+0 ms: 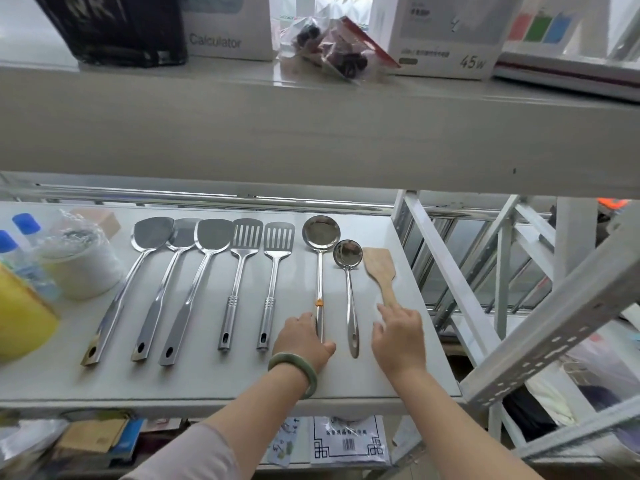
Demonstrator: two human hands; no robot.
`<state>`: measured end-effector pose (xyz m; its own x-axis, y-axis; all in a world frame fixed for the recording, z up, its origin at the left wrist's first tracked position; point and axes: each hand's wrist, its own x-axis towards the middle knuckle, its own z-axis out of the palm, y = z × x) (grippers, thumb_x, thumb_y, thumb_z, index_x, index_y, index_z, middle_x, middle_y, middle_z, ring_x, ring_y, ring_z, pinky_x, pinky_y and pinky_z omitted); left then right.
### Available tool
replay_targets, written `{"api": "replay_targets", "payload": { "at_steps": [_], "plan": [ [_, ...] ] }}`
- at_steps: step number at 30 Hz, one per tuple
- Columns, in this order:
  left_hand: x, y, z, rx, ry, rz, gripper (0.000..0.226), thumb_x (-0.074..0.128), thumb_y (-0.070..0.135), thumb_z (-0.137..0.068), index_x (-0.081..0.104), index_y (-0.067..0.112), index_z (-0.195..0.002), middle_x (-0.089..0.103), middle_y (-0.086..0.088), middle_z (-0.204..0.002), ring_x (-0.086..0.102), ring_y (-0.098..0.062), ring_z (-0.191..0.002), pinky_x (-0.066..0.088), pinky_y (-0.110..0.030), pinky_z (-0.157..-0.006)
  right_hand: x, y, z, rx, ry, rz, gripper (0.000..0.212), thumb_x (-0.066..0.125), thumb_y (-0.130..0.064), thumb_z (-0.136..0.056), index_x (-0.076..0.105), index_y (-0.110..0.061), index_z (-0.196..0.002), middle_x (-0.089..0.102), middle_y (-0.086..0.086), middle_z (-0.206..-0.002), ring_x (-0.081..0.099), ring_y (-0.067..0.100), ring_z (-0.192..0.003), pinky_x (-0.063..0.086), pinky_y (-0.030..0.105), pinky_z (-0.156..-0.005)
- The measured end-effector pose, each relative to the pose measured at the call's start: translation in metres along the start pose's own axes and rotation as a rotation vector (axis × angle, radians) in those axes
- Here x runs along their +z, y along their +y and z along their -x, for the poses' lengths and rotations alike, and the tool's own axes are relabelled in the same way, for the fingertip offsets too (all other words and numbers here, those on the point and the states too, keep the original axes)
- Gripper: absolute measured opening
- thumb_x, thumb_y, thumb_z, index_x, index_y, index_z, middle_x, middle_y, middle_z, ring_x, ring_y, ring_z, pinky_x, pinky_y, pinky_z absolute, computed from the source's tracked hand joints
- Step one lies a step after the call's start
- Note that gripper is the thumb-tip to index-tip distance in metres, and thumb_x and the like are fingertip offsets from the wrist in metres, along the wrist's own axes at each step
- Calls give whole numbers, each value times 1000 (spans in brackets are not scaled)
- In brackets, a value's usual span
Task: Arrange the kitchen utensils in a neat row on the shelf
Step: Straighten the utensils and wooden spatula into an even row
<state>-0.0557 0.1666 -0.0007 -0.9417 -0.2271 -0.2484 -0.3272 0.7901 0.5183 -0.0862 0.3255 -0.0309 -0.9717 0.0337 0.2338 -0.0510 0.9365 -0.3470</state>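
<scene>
On the white shelf (207, 382) lie several steel utensils side by side, heads away from me: three solid turners (152, 233), two slotted turners (246, 237), a large ladle (321, 231), a small ladle (347, 253) and a wooden spatula (379, 266) at the right end. My left hand (303, 341), with a green bangle on the wrist, grips the large ladle's handle near its end. My right hand (398, 336) rests on the wooden spatula's handle, fingers spread, covering its lower part.
At the shelf's left end stand a wrapped white roll (81, 261), blue-capped bottles (24, 244) and a yellow object (20, 323). An upper shelf (311, 133) with boxes hangs overhead. The metal rack frame (540, 344) bounds the right side.
</scene>
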Motion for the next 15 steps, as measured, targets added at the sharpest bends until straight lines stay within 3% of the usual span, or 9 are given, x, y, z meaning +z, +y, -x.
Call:
{"api": "replay_targets", "payload": {
  "at_steps": [2,5,7,13,15],
  "plan": [
    [3,1,0,27,-19,-26,55,59,35,-81,45,14,-130,50,-9,-126,55,-26,-113,44,-34,-97,-5,15,-1,50,-45,95,38,56,-13,-79,64,-10,-116,66,16,-117,59,36,-96,44,36,-90],
    [7,4,0,54,-21,-51,50,57,33,-82,48,11,-126,52,-9,-121,56,-25,-108,45,-32,-94,-11,25,7,65,-80,99,17,56,-6,-78,67,-4,-91,69,18,-92,60,37,-77,47,37,-74],
    [8,6,-1,60,-26,-51,48,58,33,-82,50,11,-124,52,-9,-119,57,-25,-105,46,-32,-93,-12,27,11,75,-74,67,13,57,-3,-77,67,-2,-85,67,15,-77,59,36,-68,47,37,-67],
    [8,10,-1,74,-37,-33,44,59,32,-81,52,12,-120,53,-9,-116,58,-25,-103,46,-31,-91,-8,29,9,60,-45,100,7,67,3,-66,66,-2,-70,65,14,-61,57,35,-51,49,35,-57],
    [9,10,-1,73,-34,-24,44,59,32,-81,53,12,-119,53,-9,-116,58,-26,-102,46,-32,-91,-7,29,8,62,-42,99,6,63,0,-68,67,-1,-73,66,16,-64,58,36,-53,49,35,-59]
  ]
}}
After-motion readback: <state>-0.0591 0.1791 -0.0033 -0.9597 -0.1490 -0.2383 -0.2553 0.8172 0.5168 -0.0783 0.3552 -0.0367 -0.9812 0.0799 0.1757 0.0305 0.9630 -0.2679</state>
